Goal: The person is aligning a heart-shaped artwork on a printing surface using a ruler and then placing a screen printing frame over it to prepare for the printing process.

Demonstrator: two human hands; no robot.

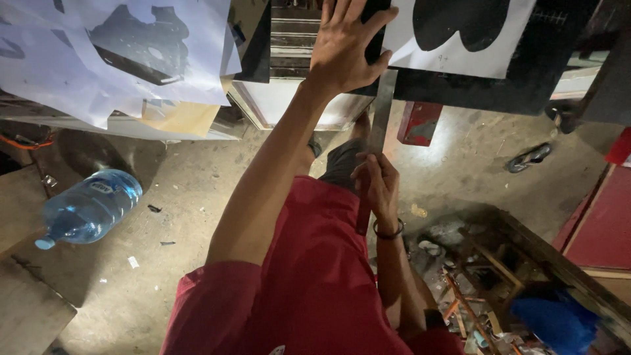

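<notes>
My left hand (343, 41) reaches forward and presses flat on the edge of a black sheet (486, 85) that carries a white paper template (460, 36) with a black shape on it. My right hand (378, 187) is closed around a long metal ruler (376, 141). The ruler runs from near my waist up to the black sheet's edge, just below my left hand. A dark bracelet sits on my right wrist. I wear a red shirt.
White paper sheets (98, 59) with dark printed shapes hang over a bench at upper left. A big blue water bottle (89, 207) lies on the concrete floor. A red block (419, 123) stands under the sheet. A wooden crate (499, 276) of scraps sits at lower right.
</notes>
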